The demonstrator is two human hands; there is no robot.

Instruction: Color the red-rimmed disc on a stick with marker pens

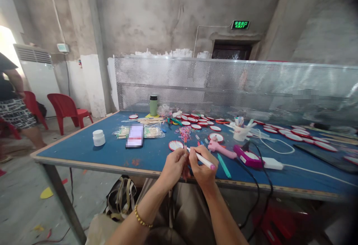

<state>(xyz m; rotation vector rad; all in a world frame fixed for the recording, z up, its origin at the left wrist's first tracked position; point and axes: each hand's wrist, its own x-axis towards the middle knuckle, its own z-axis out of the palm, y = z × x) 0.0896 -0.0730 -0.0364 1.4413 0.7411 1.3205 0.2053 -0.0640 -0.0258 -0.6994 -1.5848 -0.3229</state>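
Working at the near desk (92, 159) edge, left hand (173, 167) fingers pinching a stick (185, 145), right hand (203, 170) fingers gripping a marker (201, 159), phone (134, 135) and glue gun (220, 148) close by.

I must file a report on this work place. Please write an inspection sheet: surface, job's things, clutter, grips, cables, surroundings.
Surface: blue table with a worn wooden edge, backed by a perforated metal screen.
Job's things: thin red stick pinched upright in the left hand; white marker with a pink end in the right hand, tip at the stick.
Clutter: many red-rimmed white discs, white jar, phone, green flask, bag of wooden sticks, cup of pens, pink tool.
Grips: both hands closed on their items.
Cables: black cables hanging over the front edge; white cable from a white adapter.
Surroundings: red chairs, standing air conditioner, green exit sign, another person at left.
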